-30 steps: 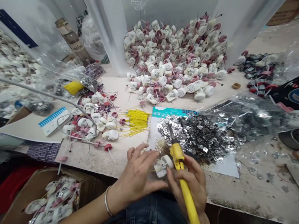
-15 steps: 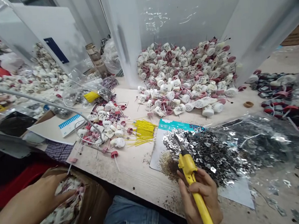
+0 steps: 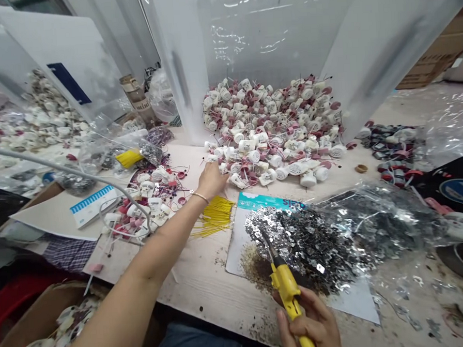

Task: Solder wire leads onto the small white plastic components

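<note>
My right hand point(image 3: 311, 322) is closed around the yellow handle of a soldering iron point(image 3: 288, 289). Its metal tip points up and away, over a heap of small shiny metal plates point(image 3: 308, 242) on a sheet of card point(image 3: 235, 251). My left hand point(image 3: 212, 180) reaches to the near left edge of a large pile of white and pink plastic parts with thin wires point(image 3: 268, 125). Its fingers point down among the parts and are mostly hidden by the back of the hand. Just below that hand lies a bundle of yellow wires point(image 3: 216, 215).
A smaller cluster of parts point(image 3: 151, 198) lies to the left, with a grey cable point(image 3: 80, 173) arching over it. Translucent panels point(image 3: 175, 67) stand around the big pile. A clear plastic bag point(image 3: 397, 216) is at right. At lower left, a cardboard box point(image 3: 25, 319) holds more parts.
My left hand has moved from above the cardboard box up and right to the large pile. My right hand still holds the soldering iron. The view has shifted slightly.
</note>
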`<move>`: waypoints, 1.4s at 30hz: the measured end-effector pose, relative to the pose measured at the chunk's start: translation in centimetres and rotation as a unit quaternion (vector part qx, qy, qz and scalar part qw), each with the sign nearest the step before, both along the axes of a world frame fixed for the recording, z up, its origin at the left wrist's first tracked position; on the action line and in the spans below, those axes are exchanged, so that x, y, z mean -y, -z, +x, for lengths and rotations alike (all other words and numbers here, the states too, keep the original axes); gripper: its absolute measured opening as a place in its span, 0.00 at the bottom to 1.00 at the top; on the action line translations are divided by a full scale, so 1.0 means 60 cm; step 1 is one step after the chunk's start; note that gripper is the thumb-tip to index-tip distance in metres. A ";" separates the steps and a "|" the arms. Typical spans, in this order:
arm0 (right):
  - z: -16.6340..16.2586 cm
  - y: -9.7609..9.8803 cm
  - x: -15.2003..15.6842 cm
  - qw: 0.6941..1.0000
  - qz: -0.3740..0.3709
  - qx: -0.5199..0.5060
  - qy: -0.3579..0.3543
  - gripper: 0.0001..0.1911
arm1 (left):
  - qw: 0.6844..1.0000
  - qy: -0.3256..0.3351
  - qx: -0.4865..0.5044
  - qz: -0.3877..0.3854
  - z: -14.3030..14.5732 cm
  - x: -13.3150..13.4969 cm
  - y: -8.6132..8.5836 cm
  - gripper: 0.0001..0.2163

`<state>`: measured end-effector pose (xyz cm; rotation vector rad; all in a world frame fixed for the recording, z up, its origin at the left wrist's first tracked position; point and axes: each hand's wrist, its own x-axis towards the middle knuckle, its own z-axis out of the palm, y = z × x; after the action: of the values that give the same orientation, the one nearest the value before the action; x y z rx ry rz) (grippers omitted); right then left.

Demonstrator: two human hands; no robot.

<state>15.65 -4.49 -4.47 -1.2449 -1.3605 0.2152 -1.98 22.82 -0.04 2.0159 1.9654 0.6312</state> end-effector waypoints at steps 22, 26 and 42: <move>0.000 0.016 -0.033 0.992 0.003 0.097 -0.076 0.09 | 0.857 0.505 -0.070 0.080 -0.060 0.333 0.007 0.18; 0.014 0.017 -0.020 0.988 0.008 0.129 -0.089 0.09 | 0.941 0.331 -0.030 0.067 -0.073 0.359 0.001 0.12; 0.017 0.022 -0.024 0.991 0.000 0.088 -0.101 0.11 | 0.896 0.135 0.241 -0.347 -0.016 0.391 0.018 0.07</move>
<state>16.69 -3.06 -5.78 -1.1464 -1.6419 0.2505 -2.96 -0.63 -1.11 1.4597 1.3185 0.2593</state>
